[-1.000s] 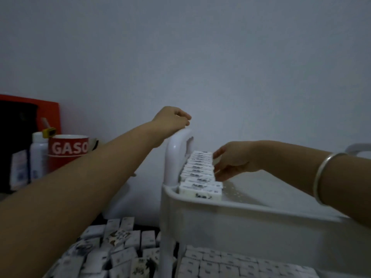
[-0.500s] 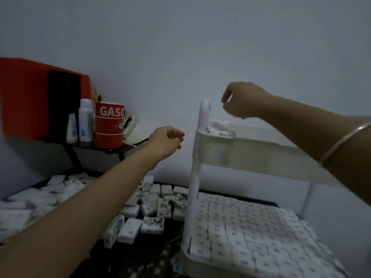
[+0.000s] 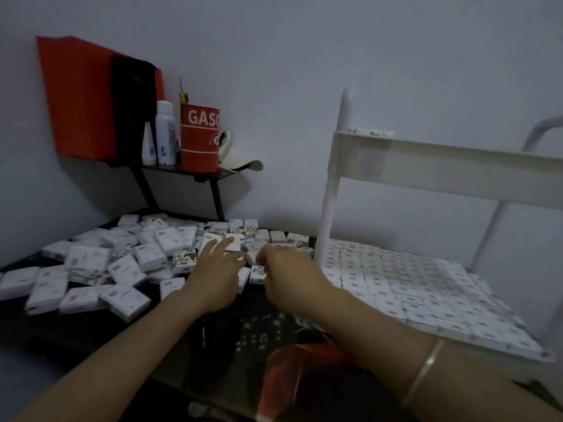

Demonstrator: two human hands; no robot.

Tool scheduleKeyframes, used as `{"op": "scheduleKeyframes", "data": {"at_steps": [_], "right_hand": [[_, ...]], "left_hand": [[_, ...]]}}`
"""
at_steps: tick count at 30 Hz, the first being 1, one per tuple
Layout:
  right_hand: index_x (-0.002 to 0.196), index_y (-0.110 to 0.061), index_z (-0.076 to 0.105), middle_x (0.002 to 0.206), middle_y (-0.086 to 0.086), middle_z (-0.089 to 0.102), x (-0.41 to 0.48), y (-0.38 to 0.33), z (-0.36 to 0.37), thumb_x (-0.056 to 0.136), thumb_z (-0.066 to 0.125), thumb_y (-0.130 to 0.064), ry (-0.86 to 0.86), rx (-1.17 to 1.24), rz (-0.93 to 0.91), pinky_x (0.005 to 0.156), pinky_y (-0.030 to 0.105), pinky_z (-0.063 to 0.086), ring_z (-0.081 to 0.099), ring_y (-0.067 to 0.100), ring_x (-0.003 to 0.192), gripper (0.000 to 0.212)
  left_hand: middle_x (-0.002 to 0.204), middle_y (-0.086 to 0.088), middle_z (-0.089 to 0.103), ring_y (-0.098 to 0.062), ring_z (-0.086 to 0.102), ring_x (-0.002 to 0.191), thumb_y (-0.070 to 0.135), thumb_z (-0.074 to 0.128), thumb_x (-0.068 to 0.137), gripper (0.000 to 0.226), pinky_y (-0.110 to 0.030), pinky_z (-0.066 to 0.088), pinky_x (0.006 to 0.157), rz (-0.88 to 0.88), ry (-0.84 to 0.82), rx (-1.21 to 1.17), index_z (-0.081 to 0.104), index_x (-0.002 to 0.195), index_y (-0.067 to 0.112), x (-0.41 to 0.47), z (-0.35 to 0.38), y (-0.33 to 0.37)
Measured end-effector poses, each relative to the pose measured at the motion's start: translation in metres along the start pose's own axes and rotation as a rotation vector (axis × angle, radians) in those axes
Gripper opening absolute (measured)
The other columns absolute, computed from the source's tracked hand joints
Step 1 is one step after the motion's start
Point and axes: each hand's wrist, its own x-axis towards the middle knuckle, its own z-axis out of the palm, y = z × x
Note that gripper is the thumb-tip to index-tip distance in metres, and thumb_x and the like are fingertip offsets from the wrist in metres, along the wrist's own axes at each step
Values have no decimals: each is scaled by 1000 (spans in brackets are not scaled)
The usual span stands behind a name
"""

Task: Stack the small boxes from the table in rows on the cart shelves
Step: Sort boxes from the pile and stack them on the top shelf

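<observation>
- The left hand has its fingers straight and spread over the loose small boxes, gripping nothing. The right hand curls its fingers down among the boxes just beside it, and we cannot tell whether one is pinched (the knuckles hide the tips).
- We judge the first risk to be at that pinch. The boxes overlap and lean on each other, so lifting one may drag or flip its neighbours.
- Further out, the heap runs towards the left edge of the dark surface, where a sweeping hand could push boxes over.
- The cart stands just right of the hands. Its lower shelf is full of packed rows, while the top shelf shows only a few boxes at its left end. We think a loaded hand going up could knock the post or the shelf wall and upset those rows.
</observation>
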Motion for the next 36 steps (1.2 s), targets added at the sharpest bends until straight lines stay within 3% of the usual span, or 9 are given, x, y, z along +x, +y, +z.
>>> {"op": "scheduleKeyframes", "data": {"at_steps": [3, 5, 7, 10, 14, 19, 25, 28, 36], "right_hand": [[152, -3, 16, 157, 20, 17, 14, 15, 62, 95, 51, -23, -233, -258, 67, 117, 44, 24, 18, 33, 145, 70], [153, -2, -3, 160, 19, -8, 20, 27, 93, 97, 43, -30, -280, -406, 50, 121, 45, 4, -8, 31, 148, 77], [152, -3, -9, 160, 18, -13, 31, 37, 110, 97, 40, -30, -240, -401, 47, 120, 44, -1, -13, 30, 148, 79], [153, -5, -8, 161, 16, -12, 52, 45, 113, 96, 42, -28, -186, -306, 75, 121, 43, 2, -9, 28, 149, 79], [153, -7, 9, 161, 14, 7, 70, 51, 114, 97, 41, -28, -242, -218, 95, 119, 43, 16, 10, 28, 148, 68], [117, -10, 52, 122, 13, 52, 70, 51, 112, 95, 48, -26, -61, -192, 53, 87, 40, 44, 48, 30, 113, 27], [129, -15, 47, 129, 11, 51, 77, 50, 91, 96, 49, -33, -325, -86, 100, 83, 37, 47, 54, 30, 109, 38], [98, -14, 54, 107, 8, 61, 72, 48, 92, 99, 42, -34, -396, -166, 87, 69, 33, 42, 55, 23, 86, 24], [111, -20, 55, 105, 0, 61, 21, 46, 53, 82, 69, -46, -235, 24, 56, 79, 35, 50, 58, 19, 95, 41]], "left_hand": [[162, -7, 10, -27, -20, 146, 19, 37, 94, 48, -46, -27, 111, 104, -21, 110, 45, 140, 10, -13, 20, 4], [159, -9, 21, -27, -20, 146, 14, 42, 86, 46, -42, -34, 105, 153, -40, 101, 57, 129, 9, -18, 26, 4], [148, -8, 42, -23, -9, 149, 16, 44, 83, 37, -39, -33, 107, 189, -70, 44, 68, 111, 18, -21, 25, 2], [128, -6, 59, -21, 23, 142, 19, 48, 85, 25, -34, -8, 118, 172, 11, -65, 67, 101, 24, -22, 23, -1], [99, 0, 61, -19, 49, 103, 16, 47, 88, 24, -27, 30, 84, 38, 140, -135, 55, 109, 22, -14, 18, 2], [111, -2, 59, -22, 53, 105, 34, 51, 95, 27, -32, 38, 67, -80, -3, -18, 49, 119, 20, -11, 18, 10], [119, -3, 58, -24, 55, 108, 42, 67, 84, 50, -36, 48, 81, -143, -216, -127, 51, 125, 20, 1, 13, 4], [117, -3, 60, -23, 55, 107, 43, 68, 84, 46, -39, 49, 85, -189, -213, -149, 55, 121, 19, -2, 14, 3], [114, -8, 50, -27, 45, 113, 41, 75, 72, 47, -34, 45, 79, -220, -250, -148, 62, 113, 21, -14, 3, 19]]}}
